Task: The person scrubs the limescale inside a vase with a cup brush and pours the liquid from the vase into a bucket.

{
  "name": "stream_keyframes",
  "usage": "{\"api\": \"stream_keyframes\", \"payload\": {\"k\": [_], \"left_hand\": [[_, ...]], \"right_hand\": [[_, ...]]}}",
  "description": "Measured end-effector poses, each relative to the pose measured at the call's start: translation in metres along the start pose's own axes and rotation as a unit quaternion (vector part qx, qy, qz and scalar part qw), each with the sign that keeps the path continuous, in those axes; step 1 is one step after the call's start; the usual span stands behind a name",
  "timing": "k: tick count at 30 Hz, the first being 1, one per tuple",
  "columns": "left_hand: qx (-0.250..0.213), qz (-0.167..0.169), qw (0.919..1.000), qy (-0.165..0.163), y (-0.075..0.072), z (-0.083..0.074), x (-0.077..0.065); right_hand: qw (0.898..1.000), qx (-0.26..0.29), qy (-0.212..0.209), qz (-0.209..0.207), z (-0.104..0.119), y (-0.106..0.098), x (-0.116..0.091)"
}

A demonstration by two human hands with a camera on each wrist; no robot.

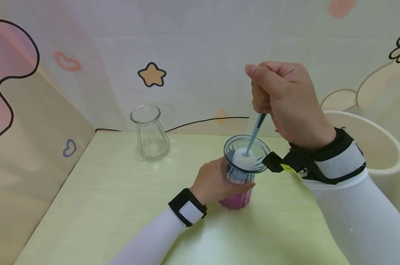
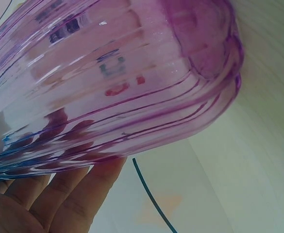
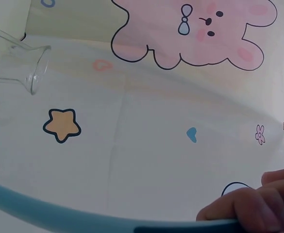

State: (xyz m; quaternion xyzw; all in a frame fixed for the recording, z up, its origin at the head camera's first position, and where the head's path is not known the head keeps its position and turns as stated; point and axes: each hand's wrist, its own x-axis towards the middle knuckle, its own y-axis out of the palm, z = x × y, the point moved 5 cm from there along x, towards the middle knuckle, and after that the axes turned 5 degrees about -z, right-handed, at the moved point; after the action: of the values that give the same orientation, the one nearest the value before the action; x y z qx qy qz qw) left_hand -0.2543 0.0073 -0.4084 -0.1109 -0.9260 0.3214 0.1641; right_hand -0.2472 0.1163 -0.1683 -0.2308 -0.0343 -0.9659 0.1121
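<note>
My left hand (image 1: 214, 180) grips a ribbed glass vase (image 1: 236, 202), blue at the rim and pink toward the base, tilted slightly over the table. In the left wrist view its fingers (image 2: 88, 194) lie along the side of the vase (image 2: 146, 97). Above the rim, my right hand (image 1: 286, 101) is a fist round the light blue handle of a bottle brush (image 1: 255, 130). The brush's white sponge-like head (image 1: 244, 159) sits inside the vase mouth. In the right wrist view, the curved handle (image 3: 59, 213) runs to the curled fingers (image 3: 258, 206).
A clear glass vase (image 1: 152, 141) stands upright at the back left of the pale table (image 1: 120, 206). At the right is a white bucket (image 1: 385, 172), partly behind my right forearm. A cartoon-printed cloth (image 1: 193, 66) hangs behind and at the left.
</note>
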Motion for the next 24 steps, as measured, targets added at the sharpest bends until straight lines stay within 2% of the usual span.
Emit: {"api": "stream_keyframes", "payload": {"k": [7, 16, 24], "left_hand": [[0.009, 0.001, 1.0, -0.001, 0.0, -0.001, 0.0], [-0.002, -0.001, 0.9999, -0.012, -0.001, 0.001, -0.001], [0.001, -0.006, 1.0, 0.006, -0.001, -0.001, -0.004]], "right_hand": [[1.0, 0.016, 0.004, -0.012, 0.009, -0.001, 0.0], [1.0, 0.017, -0.02, -0.001, 0.016, 0.003, 0.0], [0.999, 0.028, -0.024, -0.007, 0.021, 0.002, 0.001]]}}
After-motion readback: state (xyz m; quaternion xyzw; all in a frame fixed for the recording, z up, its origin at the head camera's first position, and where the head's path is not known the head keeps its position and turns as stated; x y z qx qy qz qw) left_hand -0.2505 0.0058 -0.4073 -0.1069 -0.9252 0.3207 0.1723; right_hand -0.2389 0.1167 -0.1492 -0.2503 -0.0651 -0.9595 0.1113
